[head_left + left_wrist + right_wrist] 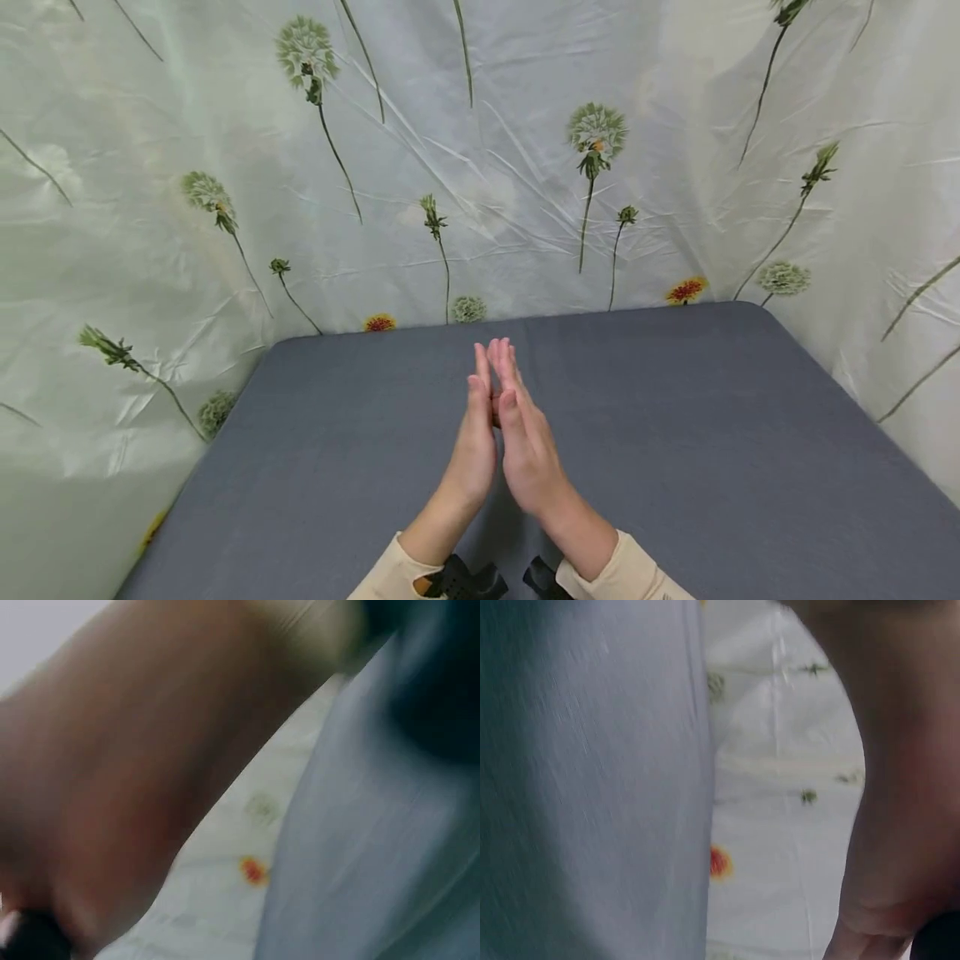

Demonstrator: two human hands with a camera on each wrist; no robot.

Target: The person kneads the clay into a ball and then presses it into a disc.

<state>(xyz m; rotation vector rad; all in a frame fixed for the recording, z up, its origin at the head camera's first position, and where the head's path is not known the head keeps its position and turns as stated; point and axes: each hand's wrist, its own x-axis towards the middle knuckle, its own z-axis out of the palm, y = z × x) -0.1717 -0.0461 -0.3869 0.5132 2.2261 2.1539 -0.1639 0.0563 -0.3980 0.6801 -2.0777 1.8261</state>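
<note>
In the head view my left hand (474, 442) and right hand (528, 450) stand upright over the grey table, palms facing and brought together. Their fingers are straight and point away from me, with the tips nearly meeting. Between the palms a small brownish dark patch (497, 410) shows; whether it is a thing or shadowed skin I cannot tell. Low in the left wrist view a black shape (37, 937) lies against the blurred left hand (112, 847). Another black shape (937, 939) appears beside the right hand (900, 862) in the right wrist view; its kind is hidden.
A grey cloth-covered table (337, 450) spreads under both hands. Behind and around it hangs a pale, shiny curtain (510, 167) printed with dandelions and orange flowers. Cream sleeves (626, 567) and black wrist straps (468, 577) sit at the near edge.
</note>
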